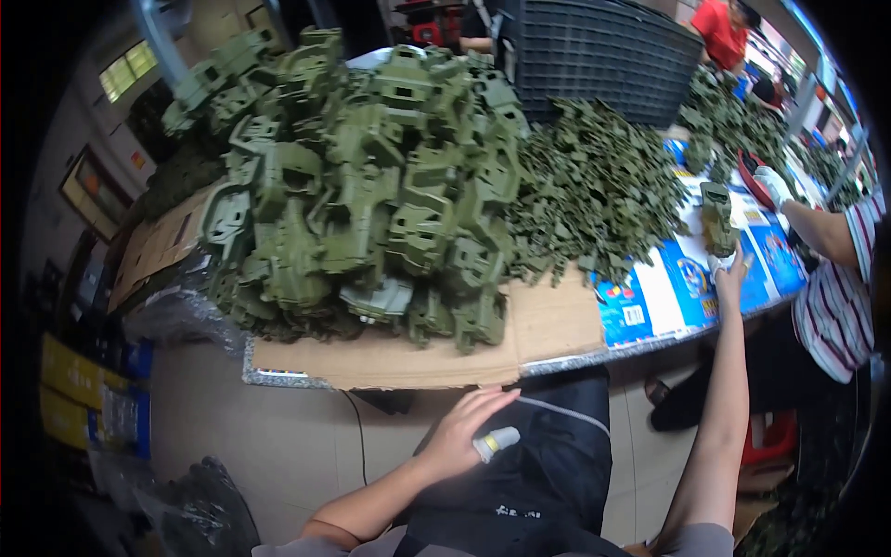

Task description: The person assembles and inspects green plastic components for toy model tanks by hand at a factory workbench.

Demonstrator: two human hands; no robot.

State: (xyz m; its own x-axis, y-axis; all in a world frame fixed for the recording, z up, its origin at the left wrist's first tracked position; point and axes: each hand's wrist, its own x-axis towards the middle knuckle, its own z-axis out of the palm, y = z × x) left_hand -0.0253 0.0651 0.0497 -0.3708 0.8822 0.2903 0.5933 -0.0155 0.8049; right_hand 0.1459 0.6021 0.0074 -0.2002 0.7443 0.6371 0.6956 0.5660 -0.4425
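Observation:
My right hand reaches out to the far right, with pale covers on its fingers. It grips the near end of an olive-green plastic toy vehicle body over a blue-and-white printed sheet. My left hand is near my lap, just below the table's front edge, fingers stretched out and holding nothing. Its thumb wears a grey cover with a yellow band. Left of centre, a tall heap of larger green vehicle shells rises from the cardboard. Between that heap and my right hand lie many small green plastic parts.
A black plastic crate stands behind the small parts. At the right, a co-worker in a striped shirt has a gloved hand by a red tray. Farther back is a person in red. Yellow boxes stand at the left.

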